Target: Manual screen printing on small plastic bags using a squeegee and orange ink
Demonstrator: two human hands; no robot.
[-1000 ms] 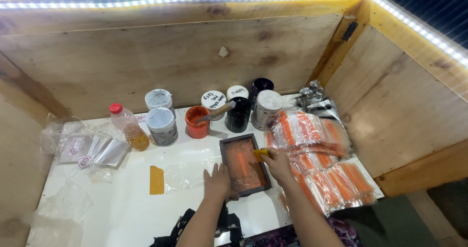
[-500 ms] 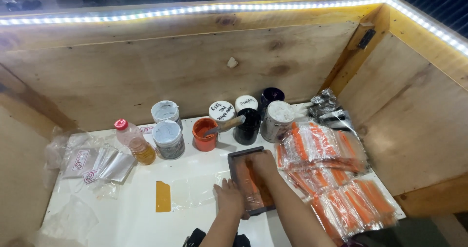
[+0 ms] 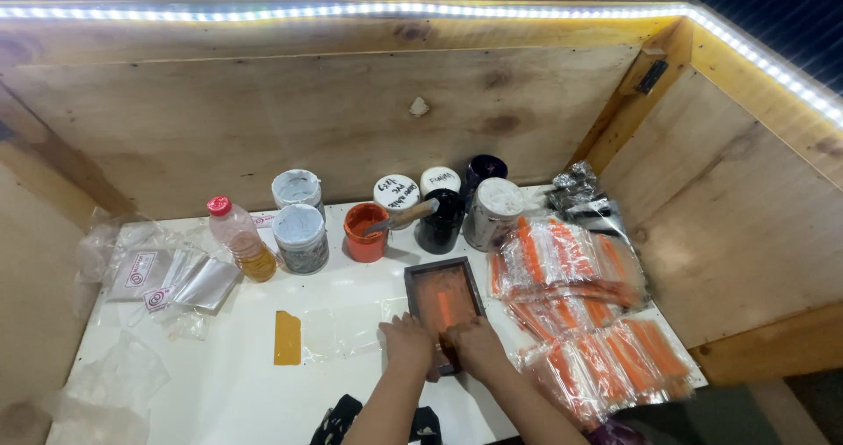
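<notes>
Both hands on small printing frame, white worktop, plywood booth.

Orange-printed packets heaped right of frame; paint tubs in a row behind. Dark frame, orange ink inside, lies centre-right on worktop. Left hand pressed flat at its near-left corner, right hand on near edge; whether either grip closes round it, cannot tell.
</notes>
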